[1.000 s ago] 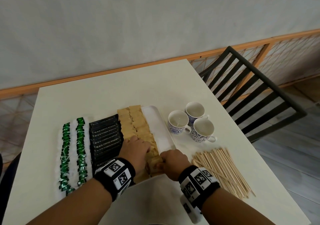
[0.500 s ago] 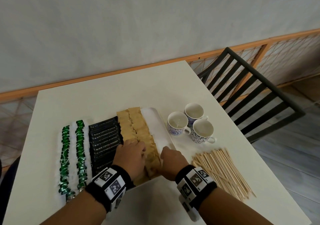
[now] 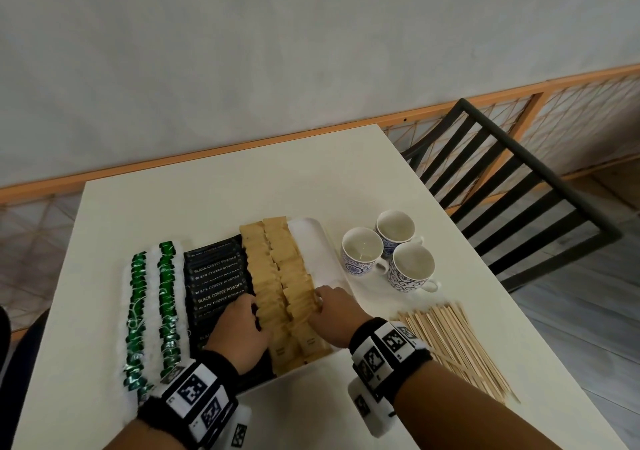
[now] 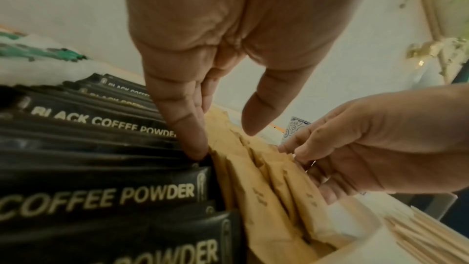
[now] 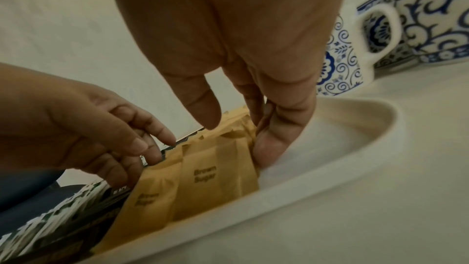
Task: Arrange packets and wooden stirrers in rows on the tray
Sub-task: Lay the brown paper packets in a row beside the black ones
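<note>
On the white table [image 3: 214, 190] the long white tray [image 3: 320, 252] lies across the middle, and from its nine o'clock end come two rows of green-and-white packets [image 3: 152, 311], then a stack of black coffee powder sachets [image 3: 216, 276], then two rows of brown sugar packets [image 3: 277, 276], with a bare strip of tray at the three o'clock end. The left hand [image 3: 242, 332] rests at the seam between the black sachets and the brown rows, its straight fingers [image 4: 187, 123] pressing down along the left edge of the sugar packets, grasping nothing. The right hand [image 3: 332, 314] stands on the other side of the same rows, its fingers [image 5: 274, 140] pushing straight down against their right edge onto the bare tray floor, thumb hanging free, also holding nothing. Beyond the tray toward two o'clock three blue-and-white patterned cups [image 3: 391, 255] stand touching one another. At four o'clock the wooden stirrers [image 3: 453, 345] lie in a loose fan on the table, off the tray. A black slatted chair [image 3: 512, 186] stands at the table's right edge.
</note>
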Demonstrator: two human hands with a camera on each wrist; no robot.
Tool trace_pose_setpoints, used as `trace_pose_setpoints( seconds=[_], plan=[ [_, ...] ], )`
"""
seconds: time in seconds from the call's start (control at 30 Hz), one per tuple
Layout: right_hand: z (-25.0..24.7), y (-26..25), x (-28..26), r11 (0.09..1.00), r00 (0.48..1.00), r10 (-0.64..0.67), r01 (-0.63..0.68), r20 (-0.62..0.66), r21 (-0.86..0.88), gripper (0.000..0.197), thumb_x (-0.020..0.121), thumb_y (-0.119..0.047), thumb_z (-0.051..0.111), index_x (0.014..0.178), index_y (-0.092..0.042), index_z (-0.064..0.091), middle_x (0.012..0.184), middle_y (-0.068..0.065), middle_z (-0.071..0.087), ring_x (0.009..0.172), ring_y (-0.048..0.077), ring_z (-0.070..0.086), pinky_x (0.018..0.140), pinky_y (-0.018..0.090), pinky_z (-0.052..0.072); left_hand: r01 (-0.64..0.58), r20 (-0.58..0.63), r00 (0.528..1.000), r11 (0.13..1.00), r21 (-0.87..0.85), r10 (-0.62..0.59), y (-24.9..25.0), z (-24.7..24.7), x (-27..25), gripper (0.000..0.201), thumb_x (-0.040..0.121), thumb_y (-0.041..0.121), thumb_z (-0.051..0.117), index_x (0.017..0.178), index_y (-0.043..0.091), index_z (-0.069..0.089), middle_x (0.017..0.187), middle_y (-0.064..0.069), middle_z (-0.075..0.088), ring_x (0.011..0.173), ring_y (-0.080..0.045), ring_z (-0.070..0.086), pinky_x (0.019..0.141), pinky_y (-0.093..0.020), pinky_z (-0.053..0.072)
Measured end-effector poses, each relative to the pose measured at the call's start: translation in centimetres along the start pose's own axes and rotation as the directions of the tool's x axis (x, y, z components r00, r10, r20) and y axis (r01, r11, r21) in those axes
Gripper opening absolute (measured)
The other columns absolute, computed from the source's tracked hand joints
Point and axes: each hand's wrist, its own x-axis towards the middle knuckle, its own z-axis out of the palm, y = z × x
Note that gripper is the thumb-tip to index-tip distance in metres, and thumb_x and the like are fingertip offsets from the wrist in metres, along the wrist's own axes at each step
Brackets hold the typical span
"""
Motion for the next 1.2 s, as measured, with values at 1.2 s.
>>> trace_pose_setpoints(
  seconds=[1.2],
  plan=[
    [-2.5, -4.2, 5.7, 0.992, 0.994, 0.099, -0.102, -0.041, -0.074, 0.044, 0.092, -0.024, 0.048, 0.131, -0.004, 0.041, 0.136, 0.019, 0.038, 0.12, 0.036, 0.046, 0.099, 0.04, 0.042, 0.129, 0.035, 0.992, 0.963, -0.236, -0.124, -1.6, 0.6, 2.0, 0.056, 0.086, 0.016, 0.063, 0.136, 0.007, 0.043, 0.099, -0.001, 0.056, 0.095, -0.024, 0.061, 0.086, -0.034, 0.05]
  ],
)
